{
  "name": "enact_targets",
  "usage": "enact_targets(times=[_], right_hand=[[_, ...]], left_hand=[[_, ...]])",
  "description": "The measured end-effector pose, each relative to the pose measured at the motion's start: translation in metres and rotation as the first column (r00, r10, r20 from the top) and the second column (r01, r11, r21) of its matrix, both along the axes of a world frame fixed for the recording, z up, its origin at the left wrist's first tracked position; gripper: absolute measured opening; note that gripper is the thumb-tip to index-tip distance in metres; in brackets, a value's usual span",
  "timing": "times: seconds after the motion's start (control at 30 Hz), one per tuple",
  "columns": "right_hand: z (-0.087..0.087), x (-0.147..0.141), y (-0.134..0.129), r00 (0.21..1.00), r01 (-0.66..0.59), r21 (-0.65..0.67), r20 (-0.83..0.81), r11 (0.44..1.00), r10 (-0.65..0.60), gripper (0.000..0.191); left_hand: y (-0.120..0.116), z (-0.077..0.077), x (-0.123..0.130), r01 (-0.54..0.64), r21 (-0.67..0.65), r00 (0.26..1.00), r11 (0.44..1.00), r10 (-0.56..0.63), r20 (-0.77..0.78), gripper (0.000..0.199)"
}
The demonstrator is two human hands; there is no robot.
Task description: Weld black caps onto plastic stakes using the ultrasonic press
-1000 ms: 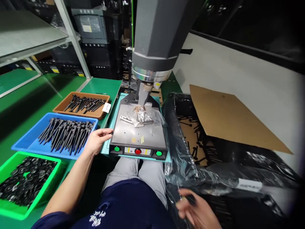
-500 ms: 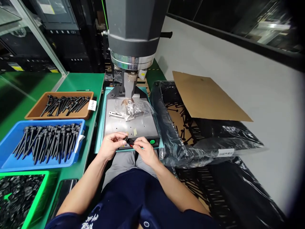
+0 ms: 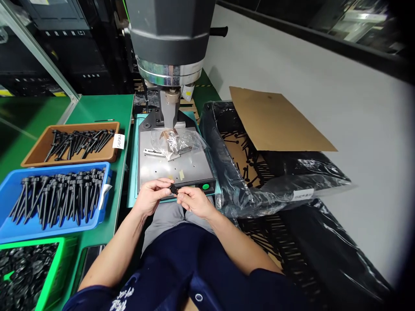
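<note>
A small black part (image 3: pixel 174 189) is held between both hands, in front of the machine's base; its exact kind is too small to tell. My left hand (image 3: pixel 151 195) pinches its left end between thumb and fingers. From the other side, my right hand (image 3: pixel 195 201) grips the right end with thumb and forefinger. Just beyond the hands lies the metal base plate (image 3: pixel 168 170) of the press-like machine (image 3: pixel 170 39). Clear plastic film (image 3: pixel 181 140) covers a fixture under the machine's head. A green button (image 3: pixel 205 186) shows on the base's front, right of my hands.
To the left, a brown tray (image 3: pixel 32 160) and a blue tray (image 3: pixel 65 235) hold long black screw-like parts. Nearer is a green bin (image 3: pixel 53 268) of small black pieces. On the right, a plastic-lined box (image 3: pixel 227 172) with black parts sits partly under a cardboard sheet (image 3: pixel 279 121).
My right fingers have closed in further on the black part, covering more of it. My left hand keeps its pinch. The whole view has shifted slightly.
</note>
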State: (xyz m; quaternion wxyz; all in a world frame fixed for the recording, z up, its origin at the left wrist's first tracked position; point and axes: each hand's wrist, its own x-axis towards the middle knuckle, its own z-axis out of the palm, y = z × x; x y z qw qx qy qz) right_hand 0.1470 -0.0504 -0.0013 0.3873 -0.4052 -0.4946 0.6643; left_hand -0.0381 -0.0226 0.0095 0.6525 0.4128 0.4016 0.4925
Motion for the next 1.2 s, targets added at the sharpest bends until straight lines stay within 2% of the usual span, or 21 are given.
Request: enact_targets(times=[0.07,0.17,0.27,0.43,0.57,0.77,0.87,0.93,1.0,1.1,1.2], right_hand=[[-0.002,-0.004,0.0,0.995,0.019,-0.086,-0.093,0.996,-0.027,0.039],[-0.002,-0.008,-0.001,0.98,0.104,-0.127,-0.157,0.986,-0.124,0.038],[-0.004,-0.008,-0.003,0.971,0.126,-0.181,-0.18,0.975,-0.158,0.037],[-0.011,-0.005,-0.004,0.965,0.134,-0.271,-0.183,0.953,-0.187,0.037],[-0.012,-0.005,0.0,0.961,0.158,-0.229,-0.187,0.961,-0.202,0.035],[-0.018,0.003,0.014,0.951,0.151,-0.146,-0.25,0.978,-0.184,0.039],[-0.028,0.012,0.023,0.941,0.242,-0.155,-0.205,0.958,-0.271,0.04],[-0.033,0.018,0.031,0.928,0.301,-0.158,-0.179,0.94,-0.327,0.039],[-0.036,0.023,0.039,0.912,0.345,-0.153,-0.179,0.926,-0.369,0.039],[-0.035,0.028,0.055,0.882,0.392,-0.14,-0.224,0.909,-0.415,0.039],[-0.032,0.028,0.076,0.869,0.402,-0.12,-0.261,0.908,-0.419,0.039]], left_hand=[[-0.001,-0.005,0.003,-0.03,0.013,1.0,0.999,0.03,0.008,0.024],[-0.006,-0.015,0.008,-0.072,0.092,0.997,0.993,0.075,-0.035,0.028],[-0.01,-0.023,0.012,-0.076,0.189,0.982,0.979,0.106,-0.158,0.035],[-0.009,-0.024,0.013,-0.007,0.345,0.929,0.939,0.133,-0.346,0.026],[-0.005,-0.025,0.017,-0.016,0.319,0.941,0.948,0.122,-0.315,0.027],[0.0,-0.037,0.039,0.006,0.219,0.954,0.976,0.06,-0.295,0.031],[0.01,-0.042,0.052,-0.051,0.117,0.981,0.992,0.072,-0.18,0.038],[0.021,-0.044,0.061,-0.075,-0.018,0.997,0.997,0.074,-0.021,0.039],[0.035,-0.044,0.069,-0.055,-0.136,0.983,0.989,0.077,0.166,0.038],[0.059,-0.038,0.078,-0.038,-0.234,0.909,0.971,0.13,0.395,0.034],[0.08,-0.028,0.082,-0.053,-0.352,0.797,0.934,0.252,0.549,0.029]])
